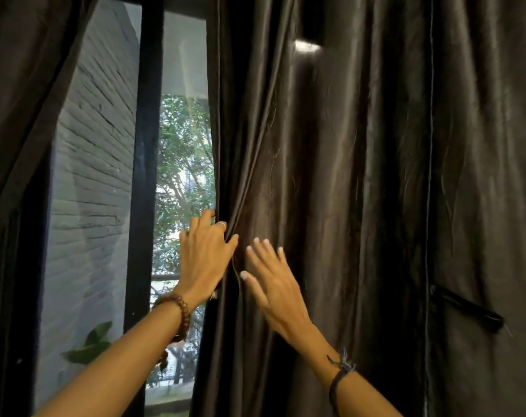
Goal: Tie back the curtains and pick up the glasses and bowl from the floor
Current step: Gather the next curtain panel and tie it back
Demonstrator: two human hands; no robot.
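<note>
A dark, shiny right curtain (361,176) hangs over most of the window. My left hand (206,254) grips its left edge, fingers curled around the hem and bunching the cloth. My right hand (273,284) is just to the right, fingers spread, flat against the fabric. A second dark curtain (24,100) hangs at the far left, drawn aside. A dark tie-back strap (466,307) dangles on the right curtain at the lower right. No glasses or bowl are in view; the floor is out of frame.
Between the curtains a black window frame post (146,176) stands upright. Behind the glass are a grey brick wall (93,176), green trees (183,152) and a leafy plant (90,344) at the lower left.
</note>
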